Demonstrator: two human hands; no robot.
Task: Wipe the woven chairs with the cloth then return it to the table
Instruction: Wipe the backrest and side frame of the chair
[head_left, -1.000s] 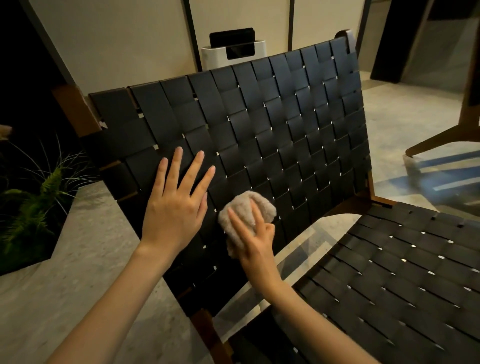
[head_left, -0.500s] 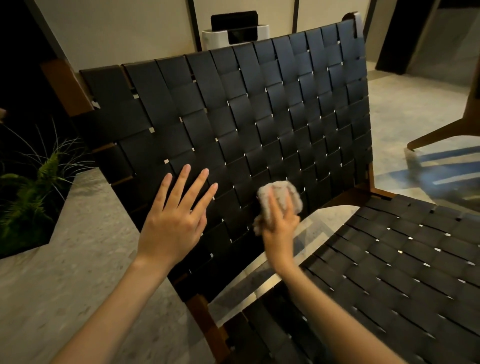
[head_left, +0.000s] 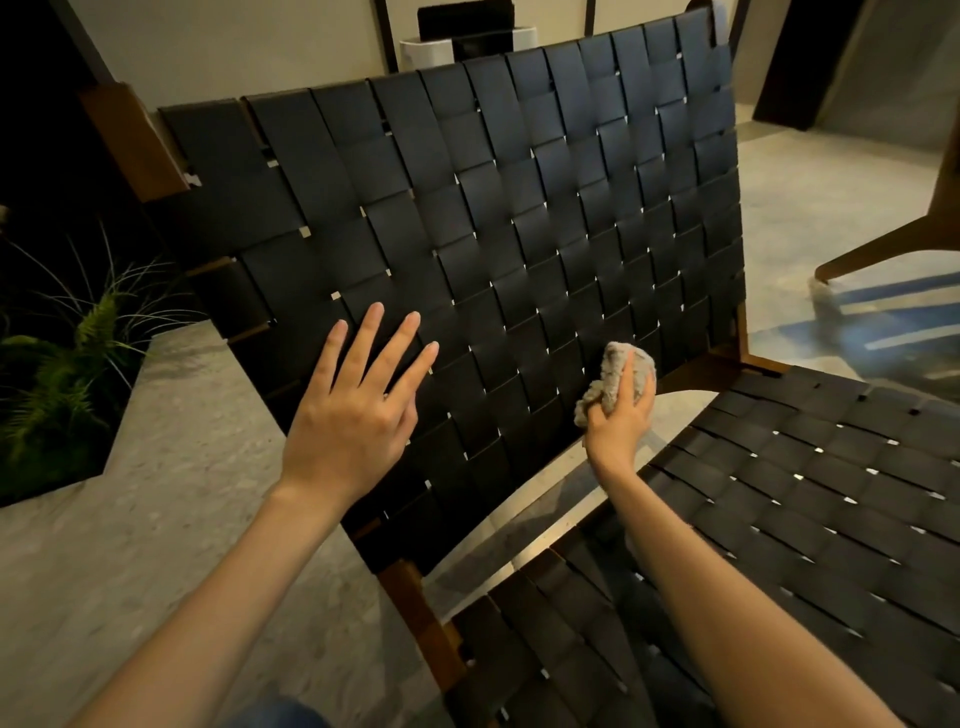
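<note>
A black woven chair fills the view, its backrest (head_left: 493, 208) upright ahead and its woven seat (head_left: 779, 519) at the lower right, on a wooden frame. My right hand (head_left: 621, 421) grips a bunched beige cloth (head_left: 610, 374) and presses it against the lower right of the backrest, near the gap above the seat. My left hand (head_left: 358, 410) lies flat with fingers spread on the lower left of the backrest.
A grey stone ledge (head_left: 130, 519) runs along the left with green plants (head_left: 62, 374) beside it. Behind the chair stands a white device (head_left: 467, 41) by the wall. A wooden leg of another chair (head_left: 893, 244) stands on the pale floor at the right.
My right hand has slid the cloth rightward along the bottom of the backrest. My left hand has stayed flat on the lower left of the weave.
</note>
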